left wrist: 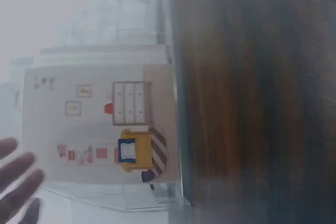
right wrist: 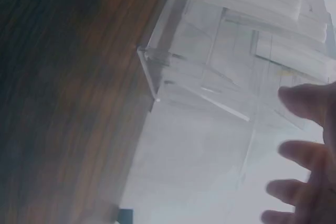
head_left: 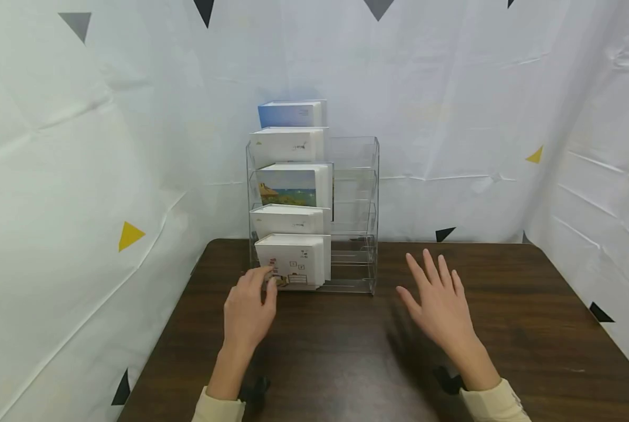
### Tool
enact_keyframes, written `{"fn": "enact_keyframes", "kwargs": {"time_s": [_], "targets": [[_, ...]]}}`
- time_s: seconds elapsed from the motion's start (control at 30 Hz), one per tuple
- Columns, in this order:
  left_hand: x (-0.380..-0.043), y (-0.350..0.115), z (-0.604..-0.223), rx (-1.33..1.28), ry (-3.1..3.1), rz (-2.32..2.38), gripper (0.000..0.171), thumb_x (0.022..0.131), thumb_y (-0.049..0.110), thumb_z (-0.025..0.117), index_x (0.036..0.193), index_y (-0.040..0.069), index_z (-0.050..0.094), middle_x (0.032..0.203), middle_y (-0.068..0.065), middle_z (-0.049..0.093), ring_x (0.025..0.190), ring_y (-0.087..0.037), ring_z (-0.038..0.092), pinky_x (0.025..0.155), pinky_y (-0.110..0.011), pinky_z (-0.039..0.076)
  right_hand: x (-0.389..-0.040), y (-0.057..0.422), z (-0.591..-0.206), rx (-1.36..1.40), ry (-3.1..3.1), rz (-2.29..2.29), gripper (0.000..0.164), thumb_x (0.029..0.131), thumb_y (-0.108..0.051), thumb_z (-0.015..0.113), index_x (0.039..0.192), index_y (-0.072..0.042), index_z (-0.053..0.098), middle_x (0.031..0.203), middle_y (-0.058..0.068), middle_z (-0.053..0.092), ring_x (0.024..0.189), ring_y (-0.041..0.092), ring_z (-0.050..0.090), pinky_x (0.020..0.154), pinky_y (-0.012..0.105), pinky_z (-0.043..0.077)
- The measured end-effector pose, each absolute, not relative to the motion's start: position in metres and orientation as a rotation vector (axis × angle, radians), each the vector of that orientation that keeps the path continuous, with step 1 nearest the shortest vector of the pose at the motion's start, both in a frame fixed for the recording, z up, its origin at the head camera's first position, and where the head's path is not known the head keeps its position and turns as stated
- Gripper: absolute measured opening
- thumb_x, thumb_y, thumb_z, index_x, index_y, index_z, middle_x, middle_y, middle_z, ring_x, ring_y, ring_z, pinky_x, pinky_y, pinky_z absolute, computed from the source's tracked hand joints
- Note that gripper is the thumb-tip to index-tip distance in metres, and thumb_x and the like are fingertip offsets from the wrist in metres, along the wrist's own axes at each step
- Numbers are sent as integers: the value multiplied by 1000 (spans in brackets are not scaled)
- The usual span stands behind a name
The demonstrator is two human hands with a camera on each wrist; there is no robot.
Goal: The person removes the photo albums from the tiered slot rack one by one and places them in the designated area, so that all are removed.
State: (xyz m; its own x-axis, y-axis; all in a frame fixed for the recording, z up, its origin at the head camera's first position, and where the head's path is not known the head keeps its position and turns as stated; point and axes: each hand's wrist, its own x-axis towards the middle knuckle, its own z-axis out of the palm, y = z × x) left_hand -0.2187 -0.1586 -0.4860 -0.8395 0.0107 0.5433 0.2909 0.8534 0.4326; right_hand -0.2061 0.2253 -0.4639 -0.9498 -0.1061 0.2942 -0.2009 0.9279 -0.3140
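A clear acrylic rack (head_left: 376,217) stands at the back of the table, with several books stacked in tiers on its left side. The lowest, front book (head_left: 288,258) has a white cover with drawn furniture; the cover of this white book (left wrist: 94,87) faces the left wrist camera. My left hand (head_left: 248,308) hovers at that book's lower left, fingers loosely bent and holding nothing. In the left wrist view its fingers (left wrist: 23,177) look apart from the cover. My right hand (head_left: 441,302) is in the air right of the rack, fingers spread and holding nothing.
Above the front book sit a white book (head_left: 288,221), a book with a seaside picture (head_left: 288,187), another white book (head_left: 280,149) and a blue one (head_left: 285,115). The dark wooden table (head_left: 346,351) is bounded by white sheeting (head_left: 451,88) with coloured triangles.
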Motion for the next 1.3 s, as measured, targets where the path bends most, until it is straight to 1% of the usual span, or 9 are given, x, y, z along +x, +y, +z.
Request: {"fn": "enact_keyframes", "kwargs": {"time_s": [0.07, 0.17, 0.23, 0.37, 0.6, 0.77, 0.93, 1.17, 1.3], "targets": [[-223, -164, -484, -142, -2339, -833, 22, 111, 24, 60, 122, 13, 76, 120, -7, 76, 100, -29, 74, 80, -51, 63, -210, 222, -463, 233, -2723, 531, 74, 106, -40, 69, 169, -18, 37, 176, 22, 29, 162, 49, 24, 127, 74, 21], [-231, -175, -483, -56, -2231, -1081, 19, 111, 17, 58, 114, 14, 76, 111, -5, 75, 90, -21, 68, 73, -39, 56, -218, 214, -460, 259, -2600, 660, 68, 101, -28, 78, 161, -14, 49, 168, 22, 44, 154, 49, 39, 119, 74, 34], [-237, -183, -483, -19, -2189, -1274, 20, 112, 14, 55, 117, 10, 74, 116, -8, 73, 94, -18, 65, 77, -32, 52, -223, 208, -457, 283, -2566, 799, 66, 100, -25, 79, 159, -14, 51, 164, 20, 49, 150, 47, 45, 116, 72, 39], [-255, -198, -489, 64, -2102, -1610, 23, 114, 13, 51, 130, 4, 65, 128, -14, 67, 114, -19, 64, 99, -27, 50, -237, 193, -454, 318, -2582, 1106, 66, 103, -28, 76, 161, -17, 48, 162, 16, 52, 148, 42, 49, 116, 70, 43], [-285, -205, -520, 191, -2009, -1879, 41, 116, 26, 48, 152, 6, 49, 150, -16, 53, 136, -25, 52, 113, -41, 43, -275, 150, -463, 448, -2548, 1510, 68, 103, -33, 77, 161, -21, 45, 157, 17, 57, 148, 40, 52, 121, 65, 43], [-293, -198, -553, 153, -2097, -2020, 59, 116, 40, 49, 166, 14, 36, 171, -15, 37, 160, -31, 34, 132, -55, 28, -294, 124, -478, 477, -2526, 1668, 68, 102, -32, 78, 161, -21, 46, 157, 19, 56, 147, 43, 53, 119, 65, 46], [-296, -202, -577, 131, -2175, -2067, 60, 115, 40, 52, 168, 17, 37, 174, -11, 36, 165, -33, 28, 134, -58, 24, -302, 100, -493, 546, -2540, 1778, 72, 100, -29, 81, 161, -19, 43, 158, 18, 55, 148, 40, 53, 115, 66, 48], [-295, -204, -578, 87, -2182, -2064, 59, 116, 41, 51, 168, 20, 38, 177, -4, 32, 166, -29, 25, 135, -55, 24, -316, 85, -499, 531, -2456, 1825, 54, 99, -23, 81, 144, -12, 54, 138, 14, 66, 130, 33, 63, 110, 59, 53], [-295, -206, -579, 107, -2173, -2059, 57, 116, 42, 50, 168, 19, 40, 177, -4, 32, 166, -28, 26, 134, -53, 27, -322, 79, -502, 620, -2431, 1942, 59, 101, -19, 79, 151, -11, 49, 144, 17, 64, 132, 35, 65, 107, 57, 58]]}}
